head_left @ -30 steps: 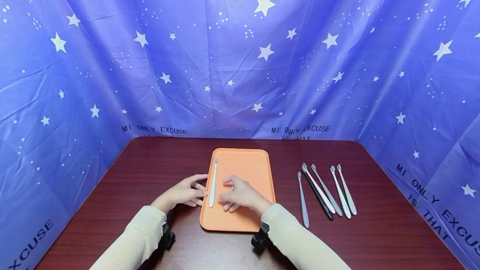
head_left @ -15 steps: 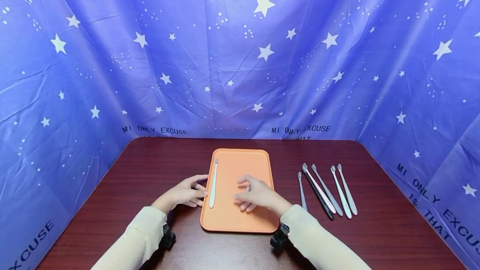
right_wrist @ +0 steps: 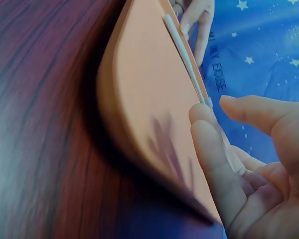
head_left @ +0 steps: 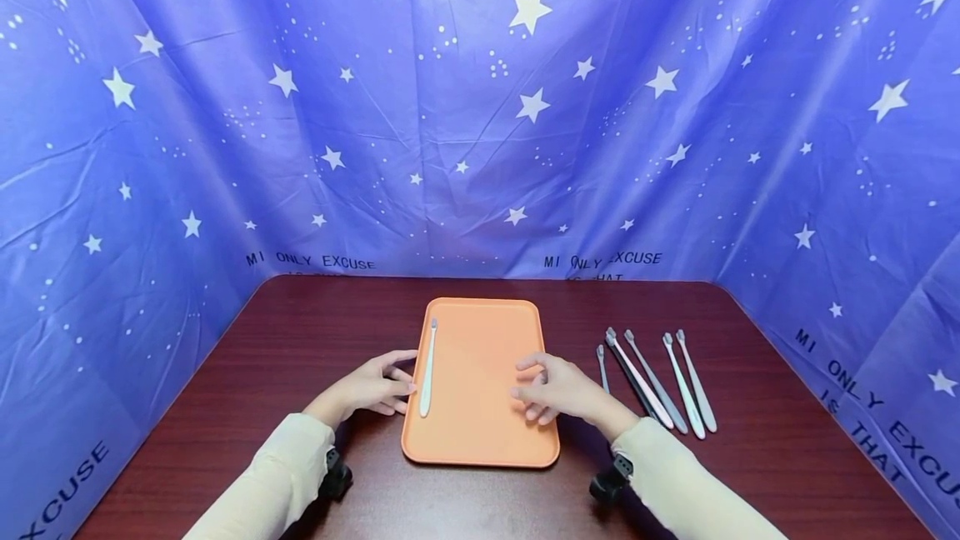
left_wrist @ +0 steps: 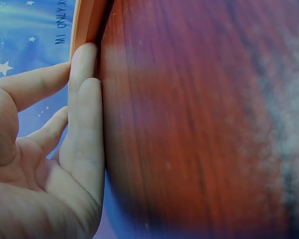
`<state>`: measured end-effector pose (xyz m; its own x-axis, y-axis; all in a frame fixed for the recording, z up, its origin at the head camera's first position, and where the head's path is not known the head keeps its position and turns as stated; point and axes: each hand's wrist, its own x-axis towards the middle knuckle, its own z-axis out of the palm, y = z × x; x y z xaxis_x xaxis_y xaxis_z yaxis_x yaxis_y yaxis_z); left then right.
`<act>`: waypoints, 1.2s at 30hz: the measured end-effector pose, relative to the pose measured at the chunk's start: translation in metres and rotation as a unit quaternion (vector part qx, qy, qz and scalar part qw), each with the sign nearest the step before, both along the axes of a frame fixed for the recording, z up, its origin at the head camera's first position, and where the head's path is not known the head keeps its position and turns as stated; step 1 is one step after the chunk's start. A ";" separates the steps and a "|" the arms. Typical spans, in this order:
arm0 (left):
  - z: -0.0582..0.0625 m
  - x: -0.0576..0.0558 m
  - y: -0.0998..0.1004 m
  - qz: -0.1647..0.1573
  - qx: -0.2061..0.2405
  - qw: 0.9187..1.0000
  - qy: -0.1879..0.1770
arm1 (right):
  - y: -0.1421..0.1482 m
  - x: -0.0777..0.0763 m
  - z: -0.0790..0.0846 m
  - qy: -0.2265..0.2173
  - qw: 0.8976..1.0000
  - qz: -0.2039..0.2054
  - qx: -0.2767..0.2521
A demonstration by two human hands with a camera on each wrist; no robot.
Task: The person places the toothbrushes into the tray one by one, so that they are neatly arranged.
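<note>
- Two cream sleeves [head_left: 273,469] were nearest.
- Left hand [head_left: 367,383]: fingers loose, touched left rim of orange tray [head_left: 480,340].
- Right hand [head_left: 561,390]: fingers loosely bent, held nothing, hung over tray's right rim.
- White toothbrush [head_left: 429,373] lay inside tray, along left side.
- Six more toothbrushes [head_left: 657,383] lay on dark-red counter [head_left: 322,319], right of tray, leftmost partly covered.
- Starry blue curtain [head_left: 390,123] hung behind.
</note>
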<state>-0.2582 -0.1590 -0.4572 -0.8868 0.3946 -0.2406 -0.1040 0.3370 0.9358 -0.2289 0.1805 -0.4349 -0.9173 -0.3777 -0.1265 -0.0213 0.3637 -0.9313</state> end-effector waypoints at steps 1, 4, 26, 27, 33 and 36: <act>0.000 0.000 0.000 0.001 0.000 1.000 0.001 | 0.004 0.001 0.000 0.000 1.000 -0.004 0.001; 0.000 0.001 0.000 0.004 -0.002 1.000 0.001 | 0.017 0.004 -0.001 0.004 1.000 -0.007 0.002; -0.001 0.001 0.000 0.005 -0.002 1.000 -0.001 | 0.095 0.029 0.004 0.004 0.997 -0.024 0.068; -0.001 0.001 0.000 0.005 -0.002 1.000 -0.001 | 0.098 0.030 0.004 0.004 0.997 -0.023 0.067; -0.002 0.001 0.000 0.008 -0.003 1.000 -0.001 | 0.106 0.037 0.003 0.004 0.998 -0.020 0.060; -0.003 0.001 0.000 0.008 -0.003 1.000 -0.001 | 0.109 0.040 0.001 0.003 0.998 -0.025 0.061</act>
